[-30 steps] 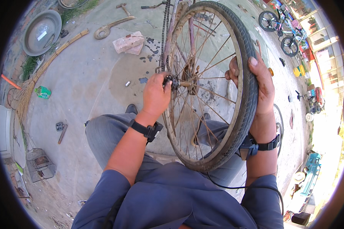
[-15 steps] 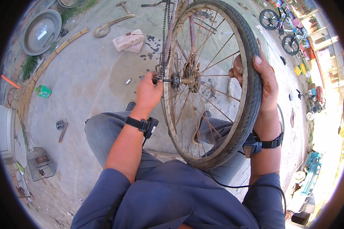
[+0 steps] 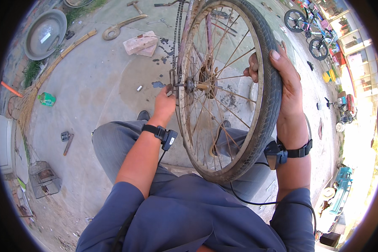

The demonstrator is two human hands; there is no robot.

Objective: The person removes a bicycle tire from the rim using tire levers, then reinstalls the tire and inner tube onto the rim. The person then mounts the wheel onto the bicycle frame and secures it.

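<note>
A rusty-spoked bicycle wheel (image 3: 259, 122) with a black tire stands upright between my knees. My right hand (image 3: 289, 82) grips its tire and rim on the right, thumb on the tread and fingertips curled inside the rim. At the left side of the hub (image 3: 190, 86), my left hand (image 3: 164, 105) has its fingers closed beside the axle end and the lower part of the chain (image 3: 177, 40). What those fingers hold, if anything, is hidden. The chain hangs along the purplish, worn frame (image 3: 187, 31) left of the wheel.
Pinkish bricks (image 3: 139, 44), a hammer (image 3: 134, 6) and a wooden-handled tool (image 3: 121, 27) lie on the concrete beyond. To the left are a broom (image 3: 54, 63), a metal basin (image 3: 46, 33), a green container (image 3: 47, 99) and a wire basket (image 3: 45, 179). Another bicycle (image 3: 308, 31) stands far right.
The wheel has shifted slightly left and up, with my right hand still gripping it. My left hand has moved a little down and left from the axle end.
</note>
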